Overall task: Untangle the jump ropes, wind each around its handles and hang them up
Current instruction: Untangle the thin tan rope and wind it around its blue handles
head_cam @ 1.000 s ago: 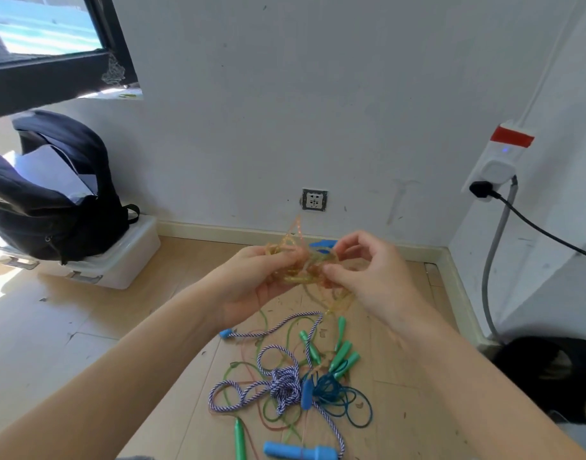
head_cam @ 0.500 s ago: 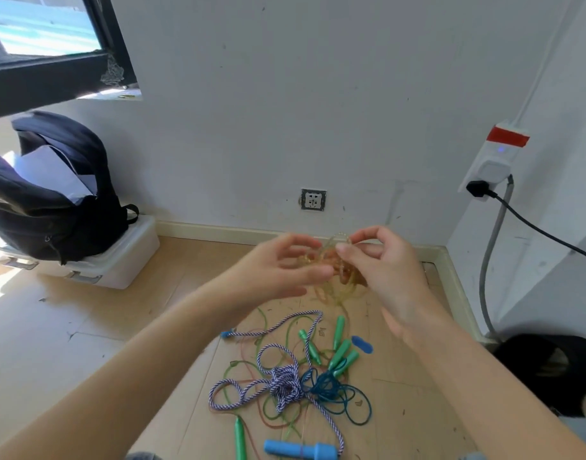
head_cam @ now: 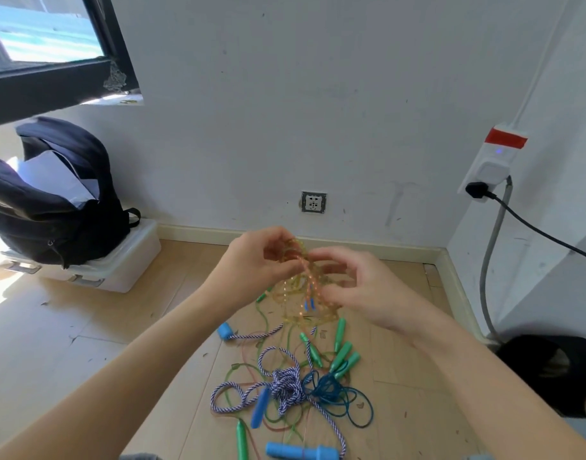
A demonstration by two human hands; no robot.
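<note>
While both hands work above the wooden floor [head_cam: 85, 343], the left hand [head_cam: 258, 260] pinches a loop of the translucent amber rope [head_cam: 301, 287] between curled fingers and thumb. The right hand [head_cam: 368, 290] curls round the same rope from the other side, its fingers hooked into the glossy, bead-speckled coils, which sag in loose loops between the hands. Below them lies a tangled heap on the pale planks: a twisted blue-and-white cord [head_cam: 286, 386] knotted into a dense ball, a thin smooth teal rope [head_cam: 344, 400] in round loops just beside it, and slim green tapered handles [head_cam: 343, 356] bunched together. Two chunky, matte blue handles [head_cam: 301, 452] lie at the near edge. A soft black backpack [head_cam: 52, 207] slumps on a white plastic box [head_cam: 132, 260] by the wall.
</note>
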